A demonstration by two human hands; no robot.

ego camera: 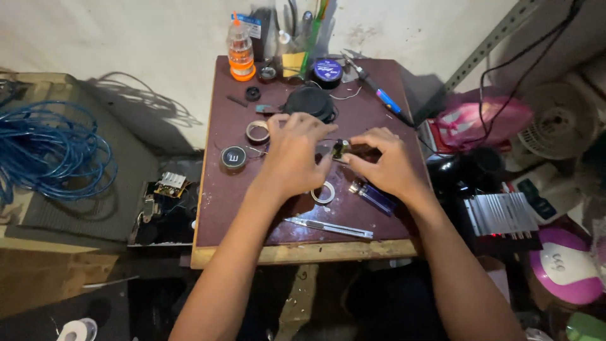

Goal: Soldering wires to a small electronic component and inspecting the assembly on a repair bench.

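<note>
Both hands meet near the middle of the counter (214, 215), pinching one small metal part (341, 149) between them. The left hand (291, 151) closes its grip on the part from 9 o'clock, the right hand (385, 163) from 3 o'clock. To do this well, I think the wrists should rest on the counter and the fingertips press lightly, because the part is tiny. A lighter (374, 194) lies at 5 o'clock of the part, a tape ring (324, 192) at 6 o'clock, a cutter (328, 228) nearer the front edge.
</note>
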